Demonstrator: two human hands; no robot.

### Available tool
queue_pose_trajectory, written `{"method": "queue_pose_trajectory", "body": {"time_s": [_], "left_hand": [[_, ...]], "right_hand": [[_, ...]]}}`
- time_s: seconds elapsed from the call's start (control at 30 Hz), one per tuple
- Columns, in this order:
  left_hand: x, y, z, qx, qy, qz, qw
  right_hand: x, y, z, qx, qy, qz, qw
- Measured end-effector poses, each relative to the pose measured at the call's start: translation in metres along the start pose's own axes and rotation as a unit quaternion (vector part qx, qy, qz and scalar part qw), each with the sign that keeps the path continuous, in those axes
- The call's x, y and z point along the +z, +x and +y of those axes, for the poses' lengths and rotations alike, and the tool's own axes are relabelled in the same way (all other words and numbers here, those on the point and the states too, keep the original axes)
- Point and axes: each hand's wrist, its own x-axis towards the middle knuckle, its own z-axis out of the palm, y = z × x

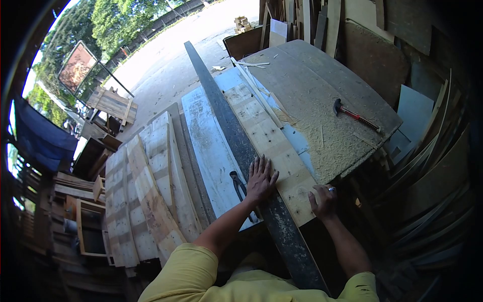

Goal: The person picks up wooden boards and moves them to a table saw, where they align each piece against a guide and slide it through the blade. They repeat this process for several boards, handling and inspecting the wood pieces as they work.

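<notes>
My left hand (261, 179) lies flat with spread fingers across a long dark board (229, 121), pressing on it and on the pale plank beside it. The dark board runs from the far end of the bench to my body, along the left side of the pale wooden plank (274, 143), which has dark nail marks. My right hand (324, 200) is closed at the plank's near right edge, thumb and forefinger curled; what they hold, if anything, is hidden. Pincers (237, 183) with dark handles lie left of my left hand, on a whitish-blue panel (204, 136).
A hammer (356, 116) with a red and black handle rests on the sawdust-covered tabletop (332, 85). Thin strips (251, 83) lie near the plank's far end. Nailed planks (146, 186) are stacked at left. Boards and offcuts (432, 146) lean at right.
</notes>
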Motion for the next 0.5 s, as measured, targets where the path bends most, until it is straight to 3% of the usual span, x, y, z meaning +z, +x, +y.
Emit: {"method": "queue_pose_trajectory", "body": {"time_s": [0.5], "left_hand": [[-0.001, -0.001, -0.001, 0.010, -0.014, 0.018, 1.000]], "right_hand": [[0.035, 0.034, 0.002, 0.005, -0.012, -0.008, 1.000]]}}
